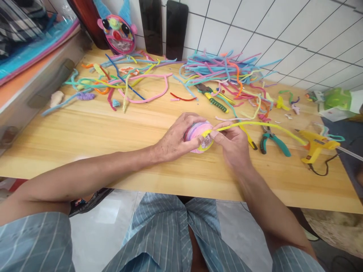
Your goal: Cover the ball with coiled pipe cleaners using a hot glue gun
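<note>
Near the front middle of the table, my left hand (178, 138) is wrapped round a small round object (195, 132) covered in bands of pink, purple and yellow pipe cleaner. A clear, shiny patch shows on its right side, ringed by yellow. My right hand (234, 141) pinches a long yellow pipe cleaner (263, 124) at the object's right edge. The free length of it arcs off to the right, as far as the yellow glue gun (316, 143). My fingers hide part of the round object.
Pliers with teal handles (273, 141) and green-yellow cutters (214, 98) lie beyond my right hand. A bundle of pipe cleaners (215, 66) rests by the tiled wall, with loose ones (136, 81) further left. Behind stand a decorated face figure (120, 36) and two dark phones (176, 30).
</note>
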`<control>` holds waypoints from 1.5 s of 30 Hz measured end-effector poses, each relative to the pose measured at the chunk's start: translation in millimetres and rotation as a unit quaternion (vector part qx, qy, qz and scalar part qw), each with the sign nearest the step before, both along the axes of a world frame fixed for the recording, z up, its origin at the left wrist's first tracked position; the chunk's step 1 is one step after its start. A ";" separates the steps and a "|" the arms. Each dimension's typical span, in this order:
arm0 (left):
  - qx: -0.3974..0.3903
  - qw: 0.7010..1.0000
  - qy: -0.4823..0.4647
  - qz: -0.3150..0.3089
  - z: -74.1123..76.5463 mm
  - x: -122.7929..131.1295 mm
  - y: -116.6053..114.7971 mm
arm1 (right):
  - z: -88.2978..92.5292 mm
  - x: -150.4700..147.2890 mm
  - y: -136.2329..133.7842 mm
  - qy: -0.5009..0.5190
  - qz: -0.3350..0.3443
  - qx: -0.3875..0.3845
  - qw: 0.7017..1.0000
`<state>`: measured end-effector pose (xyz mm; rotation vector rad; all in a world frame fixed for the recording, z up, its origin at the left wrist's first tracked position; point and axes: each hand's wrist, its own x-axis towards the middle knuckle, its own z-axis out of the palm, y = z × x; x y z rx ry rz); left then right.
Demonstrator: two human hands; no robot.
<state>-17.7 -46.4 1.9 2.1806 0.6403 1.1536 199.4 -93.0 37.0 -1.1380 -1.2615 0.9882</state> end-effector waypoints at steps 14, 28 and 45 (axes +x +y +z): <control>0.035 0.999 -0.021 0.014 -5.6 3.8 -7.9 | 0.2 -0.7 -0.9 -0.057 -0.005 0.007 0.998; -0.030 1.000 -0.005 0.007 12.0 6.6 -9.2 | 5.8 -4.8 -5.6 -0.080 -0.008 0.013 0.997; -0.052 0.997 -0.038 0.034 1.6 5.5 -17.3 | -1.3 -8.7 -6.6 0.002 -0.023 -0.032 0.999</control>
